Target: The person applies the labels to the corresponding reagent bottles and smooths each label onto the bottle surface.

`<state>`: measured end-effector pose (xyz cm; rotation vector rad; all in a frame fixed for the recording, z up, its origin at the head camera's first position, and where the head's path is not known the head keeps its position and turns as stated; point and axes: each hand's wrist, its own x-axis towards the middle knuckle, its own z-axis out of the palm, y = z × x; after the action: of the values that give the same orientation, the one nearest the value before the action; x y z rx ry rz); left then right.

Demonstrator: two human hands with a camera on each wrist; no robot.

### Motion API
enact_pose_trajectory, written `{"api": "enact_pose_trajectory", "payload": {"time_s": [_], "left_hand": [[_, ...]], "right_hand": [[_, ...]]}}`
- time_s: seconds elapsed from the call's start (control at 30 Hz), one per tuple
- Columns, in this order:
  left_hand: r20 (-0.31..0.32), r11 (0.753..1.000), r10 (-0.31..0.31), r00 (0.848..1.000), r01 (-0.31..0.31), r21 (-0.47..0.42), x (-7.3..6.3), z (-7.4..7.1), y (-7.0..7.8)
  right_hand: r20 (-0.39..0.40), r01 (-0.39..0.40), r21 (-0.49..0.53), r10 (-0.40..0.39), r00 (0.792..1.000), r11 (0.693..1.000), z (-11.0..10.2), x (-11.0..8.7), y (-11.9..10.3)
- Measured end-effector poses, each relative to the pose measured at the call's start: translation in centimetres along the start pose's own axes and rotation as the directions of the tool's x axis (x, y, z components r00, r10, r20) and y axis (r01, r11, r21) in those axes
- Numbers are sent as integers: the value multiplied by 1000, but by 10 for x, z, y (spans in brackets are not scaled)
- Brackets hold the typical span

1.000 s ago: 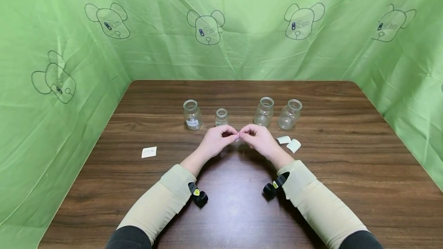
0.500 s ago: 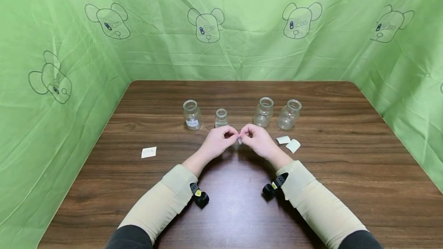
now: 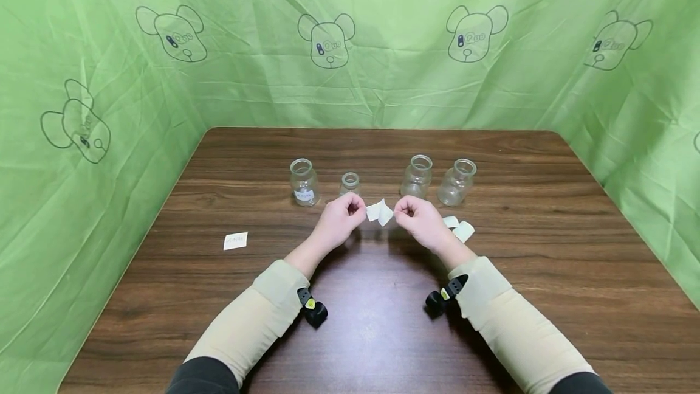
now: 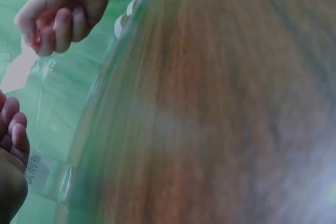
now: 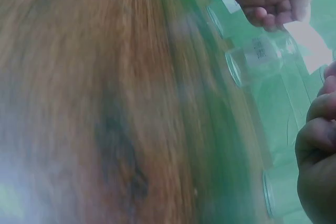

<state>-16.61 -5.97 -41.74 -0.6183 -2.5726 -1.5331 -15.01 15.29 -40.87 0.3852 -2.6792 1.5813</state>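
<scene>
A small white paper label [image 3: 374,211] stretches between my two hands, showing two flaps that meet in a peak, like a sticker coming off its backing. My left hand [image 3: 340,221] pinches one end between thumb and forefinger. The other end is pinched by my right hand [image 3: 421,221]. In the right wrist view the white paper [image 5: 311,45] spans the gap between both hands. Just behind the left hand stands a small glass jar [image 3: 350,182], its lower part hidden. A larger glass jar [image 3: 304,182] with a written label is to its left.
Two glass jars [image 3: 417,176] [image 3: 457,182] stand behind the right hand. Beside that hand lie two curled blank paper pieces [image 3: 463,231], partly covered by it. A written white label [image 3: 236,241] lies flat at the left. Green cloth [image 3: 383,96] surrounds the wooden table [image 3: 361,333].
My hands have drawn apart from nearly touching, the right one moving rightward. The white paper, mostly hidden between the fingertips before, now shows as two spread flaps.
</scene>
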Motion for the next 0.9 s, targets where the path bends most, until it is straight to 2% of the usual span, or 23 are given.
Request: {"api": "enact_pose_trajectory", "payload": {"time_s": [0.37,0.7,0.9], "left_hand": [[-7,999,1,1000,-1,52,5,-2,-6],[-21,999,2,1000,-1,55,8,-2,-8],[-29,998,5,1000,-4,57,9,-2,-8]], "right_hand": [[-17,-47,-52,46,999,998,-26,-7,18],[-49,-142,-89,138,989,986,-63,-19,47],[-66,-197,-87,191,979,977,-80,-27,58]]}}
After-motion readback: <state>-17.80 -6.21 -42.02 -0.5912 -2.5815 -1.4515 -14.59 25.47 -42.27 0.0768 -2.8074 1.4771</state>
